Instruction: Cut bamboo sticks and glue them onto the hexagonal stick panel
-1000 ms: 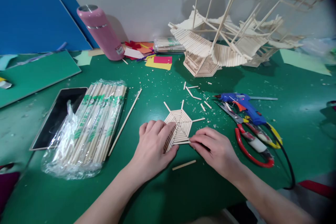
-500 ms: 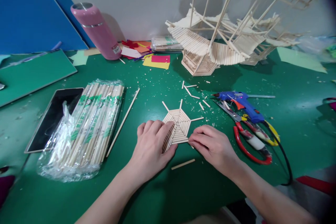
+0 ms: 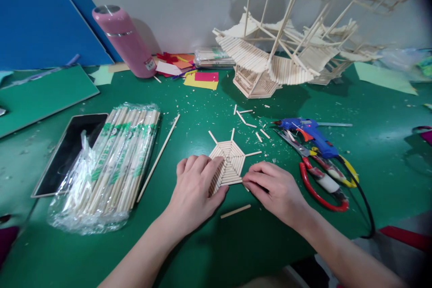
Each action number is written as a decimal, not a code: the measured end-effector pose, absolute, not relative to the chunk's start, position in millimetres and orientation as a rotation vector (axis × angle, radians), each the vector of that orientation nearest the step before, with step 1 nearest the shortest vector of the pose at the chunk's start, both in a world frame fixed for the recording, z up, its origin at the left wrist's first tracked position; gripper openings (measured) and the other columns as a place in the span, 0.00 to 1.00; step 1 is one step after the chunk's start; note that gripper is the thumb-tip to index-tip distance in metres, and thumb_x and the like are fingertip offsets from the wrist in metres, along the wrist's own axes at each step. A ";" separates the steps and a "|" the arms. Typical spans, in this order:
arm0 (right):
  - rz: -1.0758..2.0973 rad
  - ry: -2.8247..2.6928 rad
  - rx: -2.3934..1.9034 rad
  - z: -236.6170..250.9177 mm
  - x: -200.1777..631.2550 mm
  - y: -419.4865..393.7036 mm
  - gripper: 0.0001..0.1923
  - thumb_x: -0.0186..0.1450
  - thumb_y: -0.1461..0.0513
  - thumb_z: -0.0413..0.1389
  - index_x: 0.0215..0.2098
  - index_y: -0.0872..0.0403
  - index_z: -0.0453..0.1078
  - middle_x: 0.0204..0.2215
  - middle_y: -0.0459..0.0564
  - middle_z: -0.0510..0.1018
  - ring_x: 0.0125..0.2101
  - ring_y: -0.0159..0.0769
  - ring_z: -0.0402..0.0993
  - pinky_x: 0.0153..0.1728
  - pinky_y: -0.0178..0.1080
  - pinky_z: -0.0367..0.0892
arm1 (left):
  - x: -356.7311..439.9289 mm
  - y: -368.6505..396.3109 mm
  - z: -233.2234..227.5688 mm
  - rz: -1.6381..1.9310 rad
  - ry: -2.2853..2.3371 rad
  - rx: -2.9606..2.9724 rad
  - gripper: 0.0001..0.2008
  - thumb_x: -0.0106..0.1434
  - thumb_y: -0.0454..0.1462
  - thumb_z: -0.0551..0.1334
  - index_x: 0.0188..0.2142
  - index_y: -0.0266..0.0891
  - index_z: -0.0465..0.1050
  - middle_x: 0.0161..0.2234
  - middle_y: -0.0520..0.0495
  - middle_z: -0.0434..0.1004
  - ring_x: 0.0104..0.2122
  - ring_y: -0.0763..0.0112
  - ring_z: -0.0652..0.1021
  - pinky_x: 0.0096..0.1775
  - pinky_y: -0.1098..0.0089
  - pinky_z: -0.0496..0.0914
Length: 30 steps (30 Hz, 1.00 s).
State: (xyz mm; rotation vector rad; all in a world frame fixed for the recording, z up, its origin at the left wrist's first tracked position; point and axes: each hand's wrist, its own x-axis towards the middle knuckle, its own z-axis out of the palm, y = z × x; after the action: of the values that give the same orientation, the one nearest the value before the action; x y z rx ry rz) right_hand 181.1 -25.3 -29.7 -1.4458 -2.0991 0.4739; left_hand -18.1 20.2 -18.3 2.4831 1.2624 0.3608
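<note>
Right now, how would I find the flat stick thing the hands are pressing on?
Start at the tall stick tower at the back of the green table, then come straight toward the person. Between the left hand and right hand lies the little stick hexagon. Unlike the loose sticks around it, it is glued flat like a spiderweb, with spokes poking out.

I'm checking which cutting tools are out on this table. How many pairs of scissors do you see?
1. A red-handled pair of scissors lies on the green table, right of the right hand, partly under the blue glue gun. Others may be hidden.
</note>
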 end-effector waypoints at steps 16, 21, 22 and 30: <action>0.477 -2.065 -1.493 -26.3 177.2 -25.6 0.07 0.61 0.67 0.52 0.35 0.53 0.71 0.33 0.49 0.74 0.33 0.33 0.71 0.34 0.36 0.67 | -18.4 19.2 -18.1 0.355 1.273 2.478 0.19 0.56 0.38 0.57 0.48 0.39 0.62 0.37 0.44 0.68 0.38 0.59 0.66 0.40 0.57 0.59; 0.491 -2.066 -1.500 -25.9 176.9 -25.6 0.07 0.61 0.66 0.51 0.35 0.53 0.71 0.33 0.49 0.74 0.33 0.33 0.70 0.35 0.36 0.67 | -18.7 20.0 -19.0 0.365 1.264 2.485 0.19 0.56 0.38 0.57 0.49 0.39 0.62 0.37 0.44 0.67 0.38 0.59 0.66 0.41 0.57 0.59; 0.494 -2.068 -1.501 -25.8 176.8 -25.7 0.07 0.61 0.66 0.51 0.35 0.53 0.71 0.33 0.49 0.74 0.33 0.33 0.70 0.35 0.36 0.67 | -18.6 20.2 -18.9 0.365 1.264 2.485 0.19 0.56 0.38 0.57 0.49 0.39 0.62 0.37 0.44 0.67 0.38 0.59 0.66 0.41 0.57 0.59; 0.498 -2.083 -1.500 -26.5 177.0 -26.0 0.07 0.61 0.67 0.51 0.34 0.53 0.71 0.32 0.49 0.73 0.33 0.33 0.70 0.35 0.37 0.66 | -18.7 18.8 -18.0 0.354 1.267 2.473 0.20 0.56 0.39 0.58 0.49 0.40 0.62 0.38 0.44 0.68 0.39 0.58 0.66 0.41 0.57 0.59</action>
State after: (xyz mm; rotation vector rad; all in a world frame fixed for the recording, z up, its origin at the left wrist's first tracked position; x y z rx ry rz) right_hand 177.0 -26.0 -26.5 -1.5001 -2.0826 0.4976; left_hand -18.7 18.8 -18.0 2.4726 1.2672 0.3538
